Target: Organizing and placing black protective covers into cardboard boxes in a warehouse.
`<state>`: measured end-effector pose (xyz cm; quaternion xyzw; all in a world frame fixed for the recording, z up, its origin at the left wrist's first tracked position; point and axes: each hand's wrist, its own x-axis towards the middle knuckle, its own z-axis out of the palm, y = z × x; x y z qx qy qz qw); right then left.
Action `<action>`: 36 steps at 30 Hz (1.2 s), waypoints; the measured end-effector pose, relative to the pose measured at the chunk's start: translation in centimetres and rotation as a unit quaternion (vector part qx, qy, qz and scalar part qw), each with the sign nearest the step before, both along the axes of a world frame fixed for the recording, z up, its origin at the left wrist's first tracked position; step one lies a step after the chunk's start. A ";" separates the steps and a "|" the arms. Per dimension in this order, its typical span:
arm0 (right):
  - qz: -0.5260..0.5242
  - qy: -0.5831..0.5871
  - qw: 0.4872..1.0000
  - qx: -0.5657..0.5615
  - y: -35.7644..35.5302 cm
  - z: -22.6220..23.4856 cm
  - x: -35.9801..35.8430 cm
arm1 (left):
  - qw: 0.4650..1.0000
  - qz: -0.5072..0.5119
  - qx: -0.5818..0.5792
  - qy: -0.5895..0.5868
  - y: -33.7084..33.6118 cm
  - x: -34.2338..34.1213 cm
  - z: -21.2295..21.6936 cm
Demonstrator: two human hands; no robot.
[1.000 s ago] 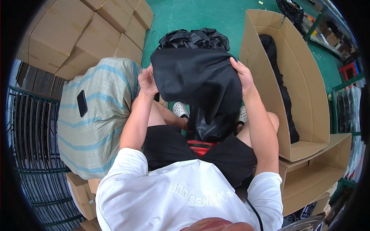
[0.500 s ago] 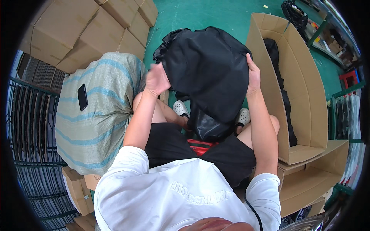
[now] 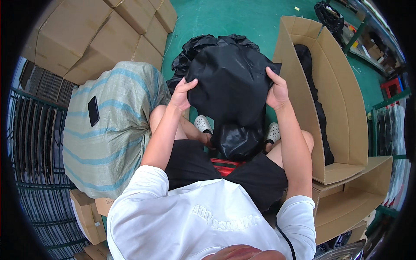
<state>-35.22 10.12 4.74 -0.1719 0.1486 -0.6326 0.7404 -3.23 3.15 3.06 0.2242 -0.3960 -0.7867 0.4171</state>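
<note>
I sit and hold a black cloth item [image 3: 232, 86] up in front of me, above my knees. My left hand [image 3: 183, 94] grips its left edge and my right hand [image 3: 276, 89] grips its right edge. Its lower part hangs down between my legs to a shiny black bundle [image 3: 237, 142]. Behind it a heap of black plastic [image 3: 195, 50] lies on the green floor.
A tall open cardboard box [image 3: 342, 112] stands at my right with black items inside. At my left a striped woven sack [image 3: 112, 125] carries a dark phone [image 3: 93, 111]. Stacked cartons [image 3: 99, 34] fill the far left, a wire rack [image 3: 30, 151] the left edge.
The black cloth item has been turned and drawn closer between my hands. My left hand moved from the top edge down to its left side.
</note>
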 end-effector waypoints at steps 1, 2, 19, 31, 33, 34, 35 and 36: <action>0.000 0.016 1.000 0.011 -0.2 -0.1 0.0 | 1.000 0.000 0.002 -0.001 0.2 0.3 -0.1; 0.001 0.032 0.999 0.022 -0.2 -0.2 0.1 | 0.997 0.001 0.041 0.060 0.3 0.7 -0.3; 0.367 0.011 0.643 -0.672 8.5 3.5 0.7 | 0.779 -0.418 -0.377 0.277 12.5 2.2 10.9; -0.066 0.332 0.934 0.118 2.7 -2.9 -2.0 | 0.991 -0.034 0.086 0.093 -3.7 0.0 -2.3; -0.055 0.329 0.928 0.167 0.4 -5.1 -3.0 | 0.990 -0.028 0.133 0.047 -7.1 -2.2 -5.9; -0.058 0.331 0.926 0.171 -0.7 -6.5 -3.5 | 0.989 -0.031 0.137 0.049 -8.0 -3.0 -6.7; -0.058 0.315 0.933 0.166 -1.7 -8.0 -3.9 | 0.990 -0.037 0.133 0.039 -8.9 -3.7 -7.5; -0.057 0.297 0.939 0.161 -2.8 -9.5 -4.3 | 0.990 -0.042 0.129 0.029 -9.8 -4.3 -8.3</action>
